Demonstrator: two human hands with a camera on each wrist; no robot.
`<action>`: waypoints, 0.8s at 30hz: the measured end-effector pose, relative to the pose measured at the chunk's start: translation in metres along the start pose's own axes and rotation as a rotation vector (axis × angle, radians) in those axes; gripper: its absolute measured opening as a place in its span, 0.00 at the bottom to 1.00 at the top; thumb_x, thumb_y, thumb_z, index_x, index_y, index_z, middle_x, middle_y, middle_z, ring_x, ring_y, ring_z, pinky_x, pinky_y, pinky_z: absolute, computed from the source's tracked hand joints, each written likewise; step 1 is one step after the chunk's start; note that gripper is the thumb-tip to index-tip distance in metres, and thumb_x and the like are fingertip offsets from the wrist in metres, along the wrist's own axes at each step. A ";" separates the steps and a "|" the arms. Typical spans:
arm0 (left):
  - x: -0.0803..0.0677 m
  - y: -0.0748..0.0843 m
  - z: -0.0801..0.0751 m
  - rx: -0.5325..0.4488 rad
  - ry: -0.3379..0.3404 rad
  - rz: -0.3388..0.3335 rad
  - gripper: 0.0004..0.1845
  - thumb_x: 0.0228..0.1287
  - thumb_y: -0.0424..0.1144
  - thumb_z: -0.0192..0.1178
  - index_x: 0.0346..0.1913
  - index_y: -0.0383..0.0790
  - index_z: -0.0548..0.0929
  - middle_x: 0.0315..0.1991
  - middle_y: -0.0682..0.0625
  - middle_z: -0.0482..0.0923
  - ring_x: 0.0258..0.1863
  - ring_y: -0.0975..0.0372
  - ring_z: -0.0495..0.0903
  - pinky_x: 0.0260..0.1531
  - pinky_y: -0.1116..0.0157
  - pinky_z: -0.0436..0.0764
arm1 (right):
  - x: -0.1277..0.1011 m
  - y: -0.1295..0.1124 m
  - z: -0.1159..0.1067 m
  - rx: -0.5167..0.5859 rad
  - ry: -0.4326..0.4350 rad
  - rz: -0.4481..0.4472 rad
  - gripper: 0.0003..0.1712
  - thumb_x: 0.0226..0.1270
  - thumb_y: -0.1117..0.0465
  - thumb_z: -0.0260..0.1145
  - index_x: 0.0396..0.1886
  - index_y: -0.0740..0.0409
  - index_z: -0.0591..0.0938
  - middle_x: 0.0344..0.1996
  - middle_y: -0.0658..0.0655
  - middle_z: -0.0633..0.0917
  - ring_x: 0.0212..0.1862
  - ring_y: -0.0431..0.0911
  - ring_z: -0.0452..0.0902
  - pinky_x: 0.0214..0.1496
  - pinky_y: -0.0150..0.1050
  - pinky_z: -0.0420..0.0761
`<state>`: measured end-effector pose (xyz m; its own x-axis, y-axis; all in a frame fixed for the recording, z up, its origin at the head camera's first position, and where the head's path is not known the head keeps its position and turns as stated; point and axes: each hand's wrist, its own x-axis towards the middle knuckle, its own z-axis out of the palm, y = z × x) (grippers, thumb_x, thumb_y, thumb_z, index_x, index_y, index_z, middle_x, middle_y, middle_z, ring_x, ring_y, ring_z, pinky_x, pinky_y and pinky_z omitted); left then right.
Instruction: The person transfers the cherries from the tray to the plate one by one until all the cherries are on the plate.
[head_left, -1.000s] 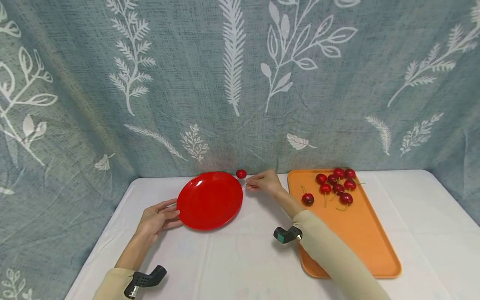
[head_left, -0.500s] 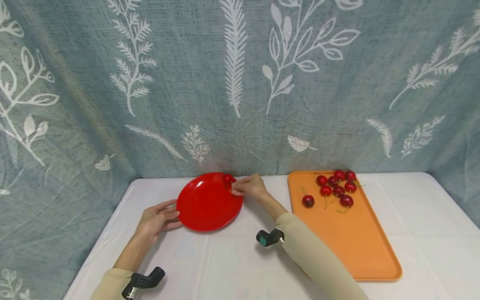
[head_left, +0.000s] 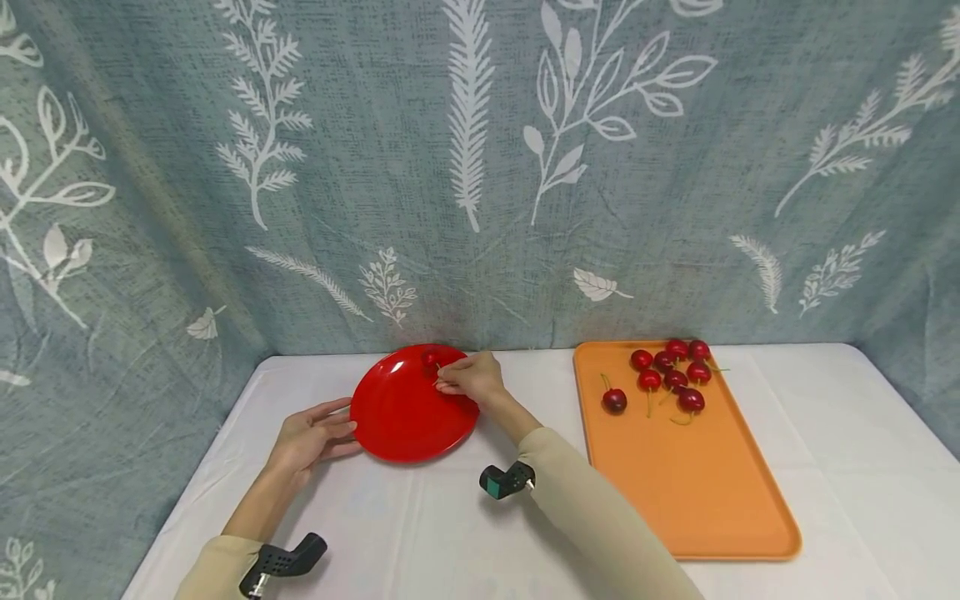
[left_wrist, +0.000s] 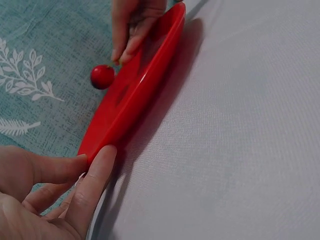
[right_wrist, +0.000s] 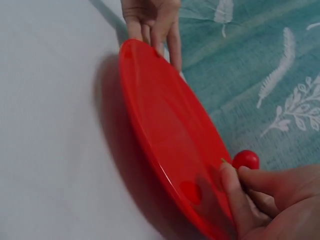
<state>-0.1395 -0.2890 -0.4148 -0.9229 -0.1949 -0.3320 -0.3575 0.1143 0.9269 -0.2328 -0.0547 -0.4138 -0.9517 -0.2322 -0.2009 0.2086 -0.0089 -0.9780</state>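
A red plate [head_left: 408, 412] lies on the white table. My left hand [head_left: 315, 435] rests at its left rim, straight fingers [left_wrist: 95, 175] touching the edge. My right hand [head_left: 448, 383] pinches the stem of a red cherry [head_left: 430, 358] and holds it just above the plate's far part. The left wrist view shows that cherry [left_wrist: 102, 76] hanging beyond the plate's rim [left_wrist: 135, 95], under the right hand's fingertips [left_wrist: 125, 50]. In the right wrist view the cherry [right_wrist: 245, 160] sits above my fingers [right_wrist: 240, 200], with the plate [right_wrist: 165, 130] below.
An orange tray [head_left: 712, 492] lies to the right with several cherries [head_left: 675, 379] at its far end and one cherry [head_left: 614, 401] apart. A blue leaf-print curtain [head_left: 480, 167] hangs close behind the table. White cloth [head_left: 450, 533] covers the near part of the table.
My right hand has carried the cherry leftward, from beside the plate's far right edge to over the plate. The left hand has stayed at the rim.
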 end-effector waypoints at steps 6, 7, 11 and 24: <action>0.000 0.000 0.000 0.011 0.005 -0.004 0.30 0.68 0.30 0.58 0.71 0.28 0.63 0.64 0.29 0.68 0.39 0.56 0.87 0.38 0.62 0.86 | 0.003 0.003 0.015 -0.014 0.022 -0.025 0.09 0.64 0.73 0.66 0.40 0.78 0.85 0.32 0.68 0.87 0.28 0.45 0.87 0.35 0.33 0.86; 0.000 0.000 0.000 0.013 0.003 -0.002 0.30 0.68 0.30 0.58 0.71 0.28 0.63 0.64 0.29 0.68 0.40 0.55 0.87 0.38 0.62 0.86 | 0.003 0.004 0.018 -0.021 0.023 -0.026 0.09 0.64 0.73 0.66 0.39 0.77 0.85 0.31 0.68 0.87 0.28 0.46 0.87 0.35 0.33 0.86; 0.000 0.000 0.000 0.007 -0.008 -0.002 0.30 0.68 0.29 0.58 0.71 0.27 0.63 0.64 0.28 0.68 0.40 0.55 0.87 0.37 0.61 0.87 | 0.004 0.008 0.027 -0.047 0.035 -0.013 0.08 0.63 0.72 0.67 0.38 0.77 0.85 0.30 0.67 0.87 0.30 0.49 0.88 0.34 0.33 0.86; 0.000 0.001 -0.001 -0.023 -0.015 -0.009 0.31 0.68 0.30 0.58 0.71 0.27 0.63 0.64 0.30 0.69 0.39 0.57 0.87 0.39 0.60 0.86 | 0.005 0.013 0.038 -0.179 0.124 -0.040 0.07 0.62 0.71 0.68 0.34 0.74 0.87 0.25 0.63 0.87 0.27 0.48 0.87 0.30 0.31 0.85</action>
<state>-0.1400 -0.2899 -0.4141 -0.9218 -0.1808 -0.3428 -0.3627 0.0905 0.9275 -0.2263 -0.0934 -0.4254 -0.9812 -0.1132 -0.1565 0.1375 0.1594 -0.9776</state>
